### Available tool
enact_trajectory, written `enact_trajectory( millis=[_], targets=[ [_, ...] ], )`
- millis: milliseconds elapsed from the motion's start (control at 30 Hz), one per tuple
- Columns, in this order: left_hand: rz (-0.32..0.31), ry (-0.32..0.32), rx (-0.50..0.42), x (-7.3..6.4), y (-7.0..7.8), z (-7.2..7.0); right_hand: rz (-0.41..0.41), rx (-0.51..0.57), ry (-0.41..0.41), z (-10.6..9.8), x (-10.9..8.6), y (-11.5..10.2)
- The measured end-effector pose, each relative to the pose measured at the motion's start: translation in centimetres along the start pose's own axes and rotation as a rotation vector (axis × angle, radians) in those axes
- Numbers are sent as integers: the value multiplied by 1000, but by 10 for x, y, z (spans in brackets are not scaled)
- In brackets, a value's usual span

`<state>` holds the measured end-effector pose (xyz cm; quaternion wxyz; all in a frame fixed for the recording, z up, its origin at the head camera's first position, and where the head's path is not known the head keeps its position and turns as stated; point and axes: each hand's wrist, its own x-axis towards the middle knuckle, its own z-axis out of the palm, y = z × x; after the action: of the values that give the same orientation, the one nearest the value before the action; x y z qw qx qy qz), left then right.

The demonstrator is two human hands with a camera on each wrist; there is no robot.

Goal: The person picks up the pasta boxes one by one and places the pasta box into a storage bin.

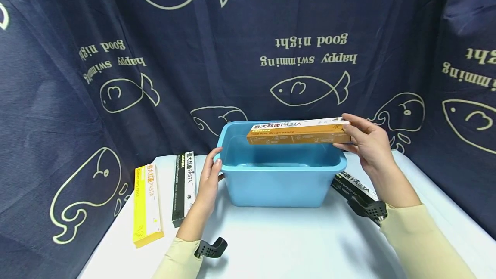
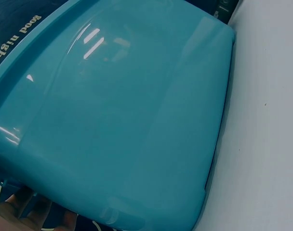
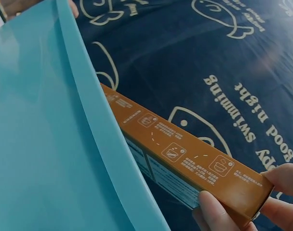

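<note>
An orange-and-white pasta box (image 1: pixel 298 131), lettered "Crab Roe flavor sauce", is held lengthwise over the open top of a blue plastic bin (image 1: pixel 273 187). My right hand (image 1: pixel 366 141) pinches its right end between thumb and fingers. In the right wrist view the box's orange side (image 3: pixel 185 156) shows printed cooking steps, and its far end is hidden behind the bin's rim. My left hand (image 1: pixel 210 175) grips the bin's left end at the rim, thumb on top. In the left wrist view the left fingers (image 2: pixel 38 211) curl at the bin's edge.
Left of the bin, a yellow-and-white pasta box (image 1: pixel 147 203) and a black-and-white pasta box (image 1: pixel 184 188) lie on the white table (image 1: pixel 279 244). Another black pasta box (image 1: pixel 354 188) lies right of the bin, partly covered by it and my right wrist. Dark blue fish-print curtain (image 1: pixel 232 55) hangs behind.
</note>
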<state>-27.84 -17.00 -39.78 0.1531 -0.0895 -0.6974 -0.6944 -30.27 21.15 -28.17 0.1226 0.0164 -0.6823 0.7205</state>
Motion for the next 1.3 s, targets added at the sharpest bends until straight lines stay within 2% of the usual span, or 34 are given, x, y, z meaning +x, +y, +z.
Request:
enact_trajectory(
  millis=[133,300,433,633,867,1100,1300],
  targets=[
    [2,4,2,1,1,0,15,-39,-51,6,5,0],
    [-1,-2,-2,0,1,-1,4,-162,-124,14,11,0],
    [-2,-2,-6,0,0,-1,7,-211,-168,21,15,0],
    [2,7,3,1,0,0,16,-209,-195,29,21,-2],
    [-2,6,-4,1,-1,0,38,-245,-196,39,31,-5],
    [-6,1,-12,1,-1,0,30,-283,-232,48,41,-4],
    [-11,0,-11,0,-1,-1,84,-266,-258,56,52,0]
  ],
)
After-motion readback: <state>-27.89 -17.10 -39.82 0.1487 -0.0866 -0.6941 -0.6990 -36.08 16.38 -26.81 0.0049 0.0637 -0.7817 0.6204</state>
